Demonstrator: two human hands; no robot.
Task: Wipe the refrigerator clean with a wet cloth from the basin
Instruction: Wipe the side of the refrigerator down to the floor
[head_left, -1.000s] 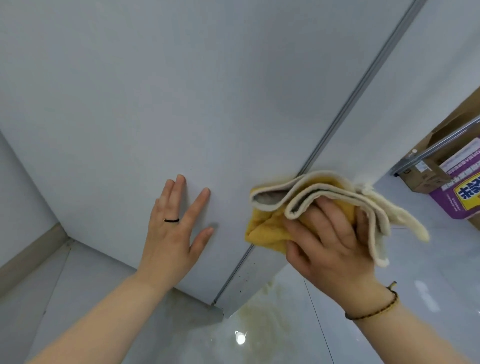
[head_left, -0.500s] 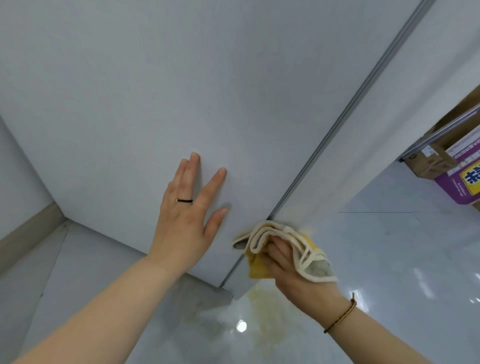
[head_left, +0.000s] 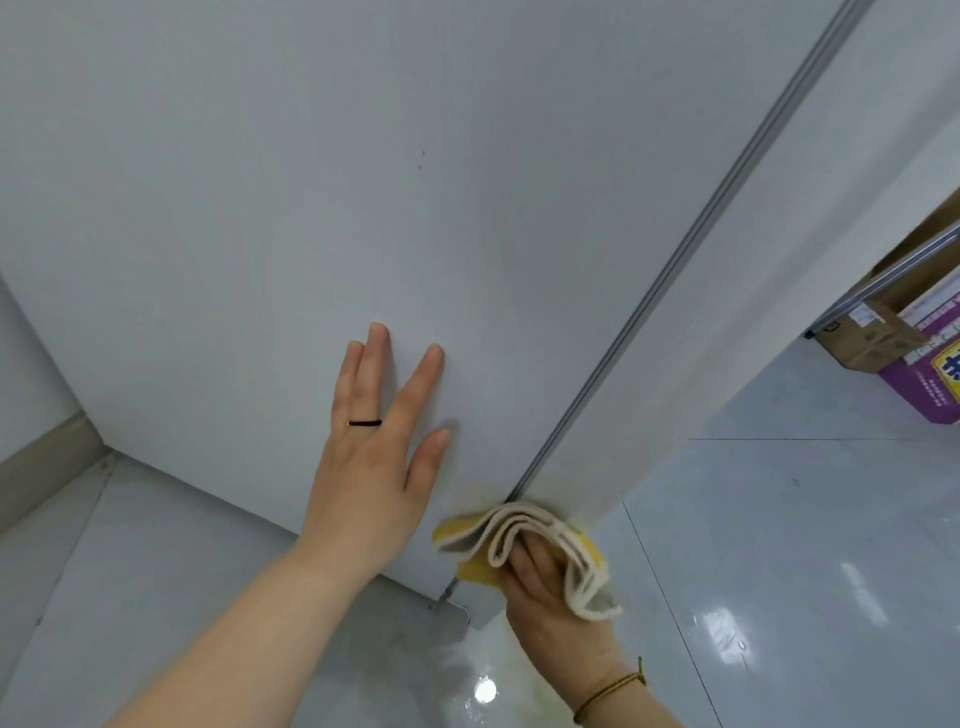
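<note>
Right hand (head_left: 553, 608) fingertips hidden under cloth (head_left: 524, 540); refrigerator (head_left: 311, 208) top cropped; purple box (head_left: 924, 384) cut off at right edge.

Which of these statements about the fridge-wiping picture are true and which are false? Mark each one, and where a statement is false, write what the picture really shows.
1. The right hand grips a folded yellow and cream cloth. True.
2. The cloth is pressed high up on the refrigerator, near its top. False: it is at the bottom corner, close to the floor.
3. The left hand lies flat on the refrigerator with straight fingers. True.
4. The left hand holds a second cloth. False: it holds nothing.
5. A thin dark ring sits on a finger of the left hand. True.
6. The purple box stands on the left of the picture. False: it is at the right edge.
</note>
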